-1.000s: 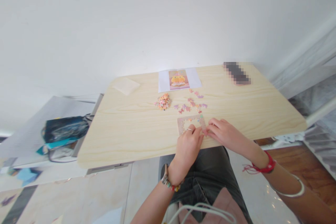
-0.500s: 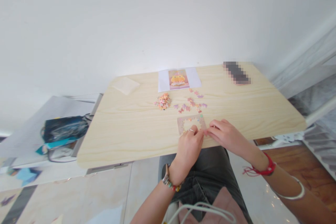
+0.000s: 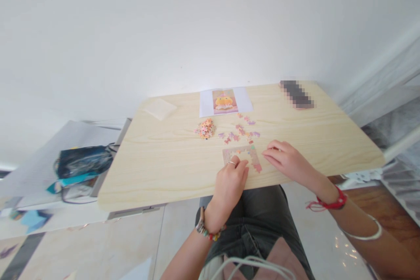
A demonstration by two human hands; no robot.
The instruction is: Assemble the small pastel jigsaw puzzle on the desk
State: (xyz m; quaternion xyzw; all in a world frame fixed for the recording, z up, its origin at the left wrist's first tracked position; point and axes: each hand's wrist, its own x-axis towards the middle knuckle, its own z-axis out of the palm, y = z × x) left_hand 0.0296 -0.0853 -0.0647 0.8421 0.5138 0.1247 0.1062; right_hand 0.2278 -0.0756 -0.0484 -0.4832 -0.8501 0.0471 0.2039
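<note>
A partly assembled jigsaw puzzle border lies near the table's front edge, with bare tabletop inside it. My left hand rests on its lower left part, fingers bent and pressed down on the pieces, hiding that corner. At the puzzle's lower right corner, pink pieces show uncovered. Just right of the puzzle is my right hand, apart from it, fingers stretched out and nothing visible in them. Several loose jigsaw pieces lie scattered beyond the puzzle. Left of those sits a pile of jigsaw pieces.
A sheet with a printed yellow character picture lies at the back of the wooden table. A pale flat packet is at the back left. A blurred dark phone-like object lies at the back right. A dark bag stands left of the table.
My right hand has moved off the puzzle's lower right corner, up and to the right. My left hand has shifted left along the puzzle, uncovering the pink corner pieces.
</note>
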